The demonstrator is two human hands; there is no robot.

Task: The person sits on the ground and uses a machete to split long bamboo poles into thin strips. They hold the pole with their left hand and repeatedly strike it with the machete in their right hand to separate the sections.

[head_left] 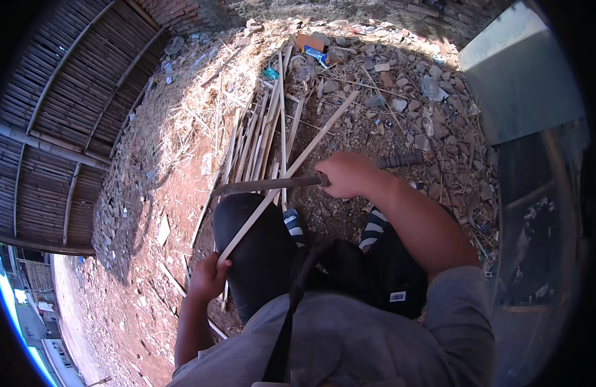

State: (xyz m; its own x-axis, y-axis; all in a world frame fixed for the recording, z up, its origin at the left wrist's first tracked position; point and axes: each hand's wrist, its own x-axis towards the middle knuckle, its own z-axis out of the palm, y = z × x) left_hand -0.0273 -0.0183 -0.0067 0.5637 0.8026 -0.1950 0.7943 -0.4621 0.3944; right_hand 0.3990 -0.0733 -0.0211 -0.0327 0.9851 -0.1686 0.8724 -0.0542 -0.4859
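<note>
My left hand [208, 276] is closed round the near end of a long pale bamboo strip [320, 134], which slants across my left knee toward the far right. In my right hand [347, 174] is a machete [266, 185] with a dark, slightly curved blade. Its wrapped handle [400, 160] sticks out to the right past my fist. The blade points left and crosses the strip just beyond my knee; whether the two touch I cannot tell.
Several split bamboo strips [254, 143] lie on the ground ahead of my feet. Rubble [401, 103] and dry straw [182, 116] cover the ground around. A woven bamboo wall [59, 97] stands at left, a grey panel [520, 77] at right, and a brick wall [349, 14] at the far side.
</note>
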